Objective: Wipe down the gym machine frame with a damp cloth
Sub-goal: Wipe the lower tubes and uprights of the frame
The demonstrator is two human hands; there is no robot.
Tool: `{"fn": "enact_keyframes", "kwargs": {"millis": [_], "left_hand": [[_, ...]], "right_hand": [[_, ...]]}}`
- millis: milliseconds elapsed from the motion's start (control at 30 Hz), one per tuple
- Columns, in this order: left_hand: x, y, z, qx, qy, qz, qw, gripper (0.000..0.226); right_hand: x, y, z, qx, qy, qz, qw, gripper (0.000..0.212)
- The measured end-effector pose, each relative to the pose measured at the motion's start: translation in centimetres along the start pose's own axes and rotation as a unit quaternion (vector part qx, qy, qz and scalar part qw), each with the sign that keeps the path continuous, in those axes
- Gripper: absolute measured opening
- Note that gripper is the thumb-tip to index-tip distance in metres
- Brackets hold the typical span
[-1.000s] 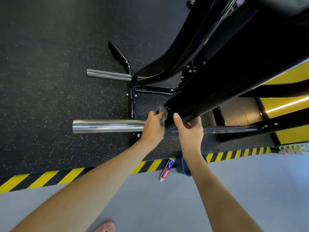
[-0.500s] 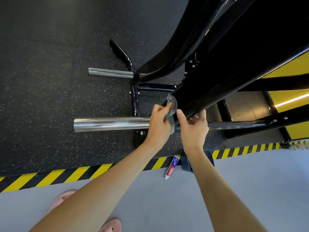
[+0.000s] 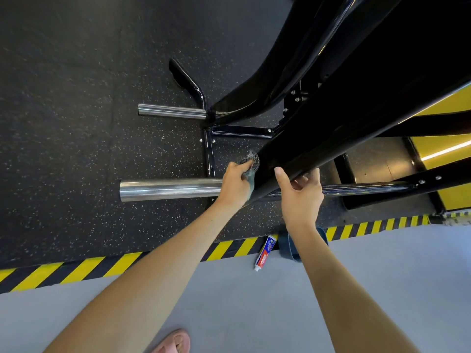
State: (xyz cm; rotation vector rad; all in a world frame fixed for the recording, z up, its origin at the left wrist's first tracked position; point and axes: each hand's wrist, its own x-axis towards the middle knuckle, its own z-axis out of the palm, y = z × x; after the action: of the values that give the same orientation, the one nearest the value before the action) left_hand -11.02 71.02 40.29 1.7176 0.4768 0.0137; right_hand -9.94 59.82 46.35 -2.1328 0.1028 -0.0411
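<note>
A glossy black machine frame beam (image 3: 339, 128) slants from the top right down to the middle of the view. My left hand (image 3: 235, 186) grips a grey-blue cloth (image 3: 251, 165) with a mesh scrubber bunched at its top, pressed against the beam's left face near its lower end. My right hand (image 3: 299, 197) holds the same beam from the right, thumb up on the front face and fingers curled round its underside edge.
Two chrome weight pegs (image 3: 170, 189) (image 3: 172, 111) stick out to the left over the speckled black rubber floor. A toothpaste tube (image 3: 265, 253) and a dark blue basin (image 3: 288, 244) lie by the yellow-black hazard stripe (image 3: 122, 263). A pink slipper (image 3: 173, 342) shows at the bottom.
Both hands have slid up along the beam from its lower end, the left hand carrying the cloth with it. The view has shifted slightly.
</note>
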Motion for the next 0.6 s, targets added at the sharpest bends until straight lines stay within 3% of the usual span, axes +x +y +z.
{"fn": "enact_keyframes", "kwargs": {"millis": [167, 367, 500, 600], "left_hand": [[-2.5, 0.6, 0.1, -0.066, -0.037, 0.029, 0.997, 0.048], [-0.7, -0.6, 0.7, -0.096, -0.018, -0.114, 0.989, 0.053], [-2.5, 4.1, -0.1, -0.14, -0.019, -0.008, 0.99, 0.042], [-2.7, 6.2, -0.3, -0.122, 0.003, 0.043, 0.992, 0.037]], "right_hand": [[0.0, 0.1, 0.1, -0.01, 0.004, -0.009, 1.0, 0.031], [0.0, -0.1, -0.2, 0.009, -0.022, 0.002, 1.0, 0.032], [0.7, -0.8, -1.7, 0.063, -0.109, 0.061, 0.99, 0.029], [0.6, -1.3, -3.4, 0.091, -0.171, 0.098, 0.976, 0.045]]}}
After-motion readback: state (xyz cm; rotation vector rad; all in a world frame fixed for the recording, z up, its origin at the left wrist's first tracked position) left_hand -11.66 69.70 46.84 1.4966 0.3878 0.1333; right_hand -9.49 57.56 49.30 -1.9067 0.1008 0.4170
